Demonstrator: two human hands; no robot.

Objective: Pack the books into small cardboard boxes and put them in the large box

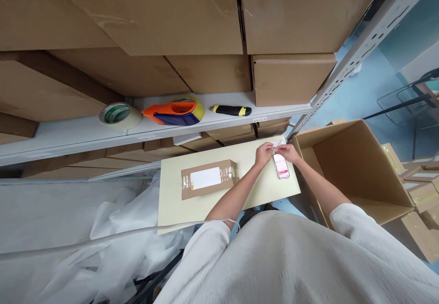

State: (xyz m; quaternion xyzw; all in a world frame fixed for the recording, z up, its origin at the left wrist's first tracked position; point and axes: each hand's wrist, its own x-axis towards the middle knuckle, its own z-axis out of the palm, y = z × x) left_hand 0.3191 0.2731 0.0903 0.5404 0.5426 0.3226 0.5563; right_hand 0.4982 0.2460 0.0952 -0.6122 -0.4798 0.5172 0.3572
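Over the far right corner of the pale yellow board [219, 205], my left hand [264, 154] and my right hand [287, 152] meet with fingertips pinched together. Between and just beyond them is a small, thin whitish piece [279, 144]; whether it is paper or plastic film I cannot tell. A phone [281, 167] with a lit screen lies just below my right hand. To the left on the same board rests a closed cardboard parcel [209, 179], taped at both ends, with a white label on top.
A shelf [226, 100] in front carries a tape roll [120, 114], an orange and blue tape dispenser [174, 112], a utility knife [230, 110] and large cartons [154, 11]. At right stands an open carton [356, 167]. White plastic sheeting [116, 231] hangs at left; a cable [103, 240] crosses it.
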